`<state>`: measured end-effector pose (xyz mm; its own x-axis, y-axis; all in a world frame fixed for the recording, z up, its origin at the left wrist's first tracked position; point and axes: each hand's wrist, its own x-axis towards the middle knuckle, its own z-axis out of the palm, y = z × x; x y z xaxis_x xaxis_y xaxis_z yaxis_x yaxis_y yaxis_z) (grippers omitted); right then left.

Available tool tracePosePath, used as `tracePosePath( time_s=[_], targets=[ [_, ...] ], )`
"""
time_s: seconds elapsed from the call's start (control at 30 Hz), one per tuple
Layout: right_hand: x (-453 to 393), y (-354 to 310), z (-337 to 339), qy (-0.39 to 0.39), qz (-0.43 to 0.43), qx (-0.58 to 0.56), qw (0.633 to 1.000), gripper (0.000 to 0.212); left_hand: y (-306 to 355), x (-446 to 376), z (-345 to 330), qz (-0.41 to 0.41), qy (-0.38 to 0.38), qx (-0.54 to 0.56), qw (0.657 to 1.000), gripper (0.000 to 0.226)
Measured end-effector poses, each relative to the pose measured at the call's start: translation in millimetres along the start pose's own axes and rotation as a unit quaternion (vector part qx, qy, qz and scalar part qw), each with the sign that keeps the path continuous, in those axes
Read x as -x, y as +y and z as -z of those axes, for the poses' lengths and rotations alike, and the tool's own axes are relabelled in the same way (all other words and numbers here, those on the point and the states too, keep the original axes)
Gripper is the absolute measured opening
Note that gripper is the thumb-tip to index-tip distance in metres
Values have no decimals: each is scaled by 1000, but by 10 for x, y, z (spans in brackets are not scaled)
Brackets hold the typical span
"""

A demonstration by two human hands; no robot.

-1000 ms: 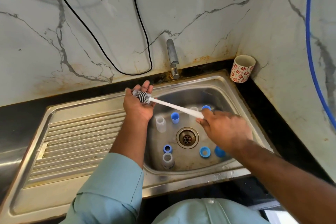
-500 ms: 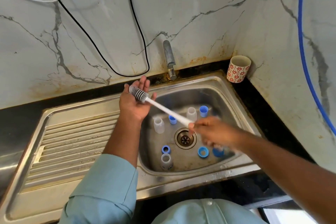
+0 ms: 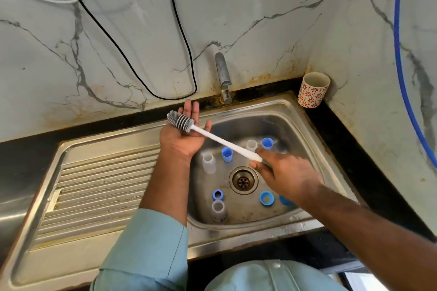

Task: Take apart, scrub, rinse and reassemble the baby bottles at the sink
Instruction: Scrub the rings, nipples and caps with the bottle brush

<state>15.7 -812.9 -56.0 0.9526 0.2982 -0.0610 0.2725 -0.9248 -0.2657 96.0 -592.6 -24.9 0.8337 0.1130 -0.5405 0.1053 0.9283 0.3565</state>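
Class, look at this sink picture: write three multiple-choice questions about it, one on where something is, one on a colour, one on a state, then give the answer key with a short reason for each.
1. Where does the patterned cup stand?
A. In the basin
B. On the dark counter in the corner, right of the tap
C. On the ribbed drainboard

2. What colour is the handle of the bottle brush?
A. White
B. Red
C. Black

3. How is the left hand posed?
A. Curled round a bottle
B. Gripping the tap
C. Open, palm up, with the brush head lying across it

Answers:
1 B: the cup sits on the black counter by the wall corner, outside the sink.
2 A: the long handle held by the right hand is white, its bristle head grey.
3 C: the fingers are straight and the bristles rest on the palm.
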Motion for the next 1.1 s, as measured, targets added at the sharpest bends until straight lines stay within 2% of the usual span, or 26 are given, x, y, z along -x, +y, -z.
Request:
tracePosePath(
  time_s=[0.1,0.23,0.37,0.5,0.67,0.8,0.93,1.07,1.1],
  targets=[
    [-68,-25,-36,3,-18,-33,999,38,-3,44,-56,-4,-15,-16,1000,39],
    [89,-71,-51,-44,0,-39,998,38,102,50,-42,-36,2,-9,999,44],
    [12,-169,-26,-23,-9,-89,996,33,-11,101,-80,-37,-6,-44,998,43],
    [88,-260,-30,-50,-2,-118,992,33,175,87,-167,-51,-3,-36,998,45],
    [0,-282,-15,-38,-26,-181,982,34,58,119,-237,-52,-3,-129,990,30],
    [54,-404,-58,-66,-27,-217,973,38,249,18,-254,-58,-6,-46,997,36],
    [-62,-407,9,-80,-43,-252,964,43,121,23,-204,-62,8,-120,991,32],
    [-66,-503,-13,-137,-51,-282,948,48,346,-70,-140,-44,31,-10,999,43],
    [-69,-533,15,-142,-55,-275,949,48,325,-68,-123,-44,30,-18,998,42]
  ],
)
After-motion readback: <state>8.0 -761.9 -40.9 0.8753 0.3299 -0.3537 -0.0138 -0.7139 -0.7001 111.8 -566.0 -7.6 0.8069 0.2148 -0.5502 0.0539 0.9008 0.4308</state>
